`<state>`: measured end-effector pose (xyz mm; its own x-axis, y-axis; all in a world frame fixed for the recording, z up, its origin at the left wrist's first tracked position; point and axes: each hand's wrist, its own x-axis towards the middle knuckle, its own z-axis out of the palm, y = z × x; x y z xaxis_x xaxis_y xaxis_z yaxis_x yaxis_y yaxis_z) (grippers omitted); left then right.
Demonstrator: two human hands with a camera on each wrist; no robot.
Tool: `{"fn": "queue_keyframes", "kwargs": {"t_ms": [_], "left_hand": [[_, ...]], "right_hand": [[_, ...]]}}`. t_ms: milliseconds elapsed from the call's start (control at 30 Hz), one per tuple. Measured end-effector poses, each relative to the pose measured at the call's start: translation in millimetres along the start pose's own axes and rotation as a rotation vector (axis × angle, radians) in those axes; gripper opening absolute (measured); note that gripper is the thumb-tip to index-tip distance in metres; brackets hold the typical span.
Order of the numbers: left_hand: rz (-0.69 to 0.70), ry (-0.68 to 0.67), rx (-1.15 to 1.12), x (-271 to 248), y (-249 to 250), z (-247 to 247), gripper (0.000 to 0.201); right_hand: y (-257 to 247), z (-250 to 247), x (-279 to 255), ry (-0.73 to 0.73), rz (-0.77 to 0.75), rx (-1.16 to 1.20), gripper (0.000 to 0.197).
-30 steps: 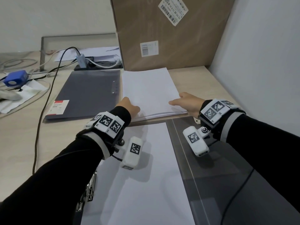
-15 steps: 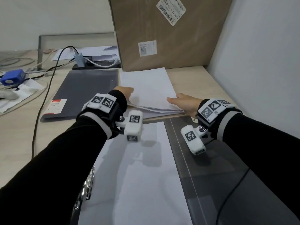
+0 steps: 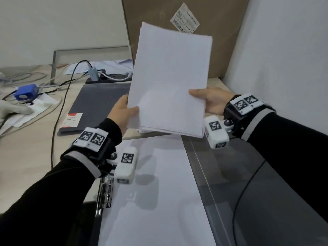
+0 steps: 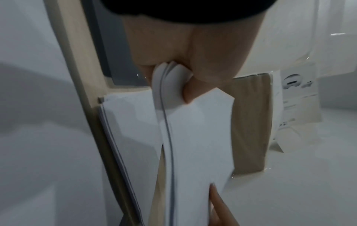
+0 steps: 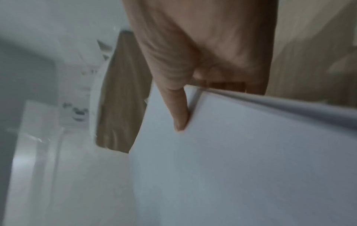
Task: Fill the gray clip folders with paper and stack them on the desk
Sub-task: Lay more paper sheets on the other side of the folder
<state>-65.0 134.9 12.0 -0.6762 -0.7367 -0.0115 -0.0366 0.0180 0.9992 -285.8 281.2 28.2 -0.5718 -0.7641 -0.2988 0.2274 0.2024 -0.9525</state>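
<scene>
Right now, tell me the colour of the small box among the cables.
Blue box, with a pale round patch; head view shows it best.

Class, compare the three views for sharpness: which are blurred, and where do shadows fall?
Head view: mostly sharp; wrist-camera shadows fall on the paper in the open folder. Left wrist view: soft, smeared around the held paper stack. Right wrist view: blurriest, the cardboard box streaked.

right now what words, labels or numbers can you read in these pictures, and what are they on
None can be read.
Shipping label on the cardboard box: barcode and print, too blurred.
Red and white sticker on the closed gray folder: too small.
Square code tags on the wrist bands: patterns, not words.
Printed sheet, left wrist view: blurred.
</scene>
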Motion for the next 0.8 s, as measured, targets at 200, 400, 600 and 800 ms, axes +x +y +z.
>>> {"fn": "queue_keyframes", "kwargs": {"t_ms": [200, 400, 600, 800], "left_hand": [[0.063, -0.08, -0.009, -38, 19, -22, 0.035], [-0.075, 0.001, -0.166, -69, -2, -15, 0.026], [-0.188, 0.06, -0.178, -81, -21, -11, 0.016], [-0.194, 0.023, -0.039, -90, -4, -4, 0.033]], "right_hand": [[-9, 30, -60, -0.048, -0.24, 0.147, 0.028], [48, 60, -101, -0.062, -0.246, 0.085, 0.023], [78, 81, -108, 0.051, -0.121, 0.144, 0.027], [68, 75, -122, 0.242, -0.173, -0.005, 0.034]]}}
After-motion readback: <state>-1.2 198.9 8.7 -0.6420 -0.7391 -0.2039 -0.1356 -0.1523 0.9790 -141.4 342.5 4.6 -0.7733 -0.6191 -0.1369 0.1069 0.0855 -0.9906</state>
